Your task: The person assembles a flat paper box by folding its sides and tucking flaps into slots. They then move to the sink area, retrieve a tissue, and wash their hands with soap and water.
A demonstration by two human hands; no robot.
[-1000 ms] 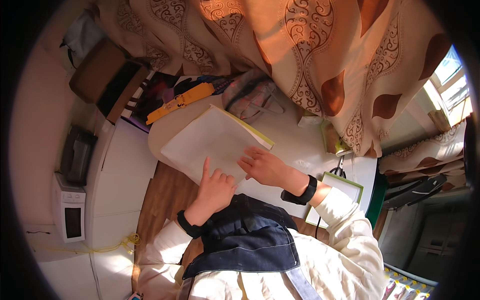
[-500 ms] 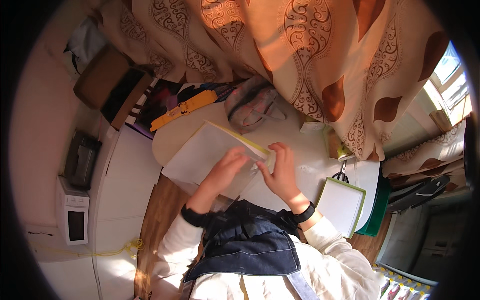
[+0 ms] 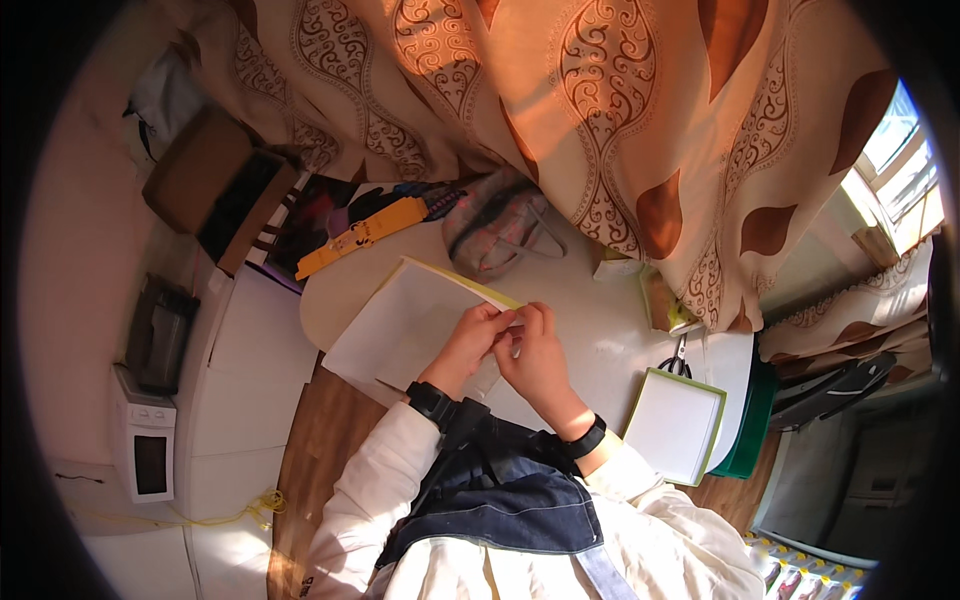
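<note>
- The box [image 3: 385, 335] lies open side up at the left of the surface [image 3: 600, 375], its near-left corner seeming to pass the edge; your reach probably accounts for it sitting so close to you.
- Your left hand [image 3: 470, 343] and right hand [image 3: 537, 360] meet at the box's right corner, fingers bent and tips drawn together, as if both were needed on one small spot. Whether they pinch the rim or something thin, you cannot tell from here.
- The tray [image 3: 672, 425], green-rimmed, lies by the surface's right edge, perhaps to leave your hands room.
- The scissors [image 3: 679, 362] sit just beyond it, black handles toward you; whether they touch the tray is unclear.
- The bag [image 3: 500, 235] and yellow strip [image 3: 362, 238] lie toward the far edge, likely out of your way.
- Your fingers hide the box's right corner, and your left wrist covers part of its near side.
- Your apron [image 3: 490, 510] cuts off the surface's near edge; the dark pile at the far left is too dim to sort out.
</note>
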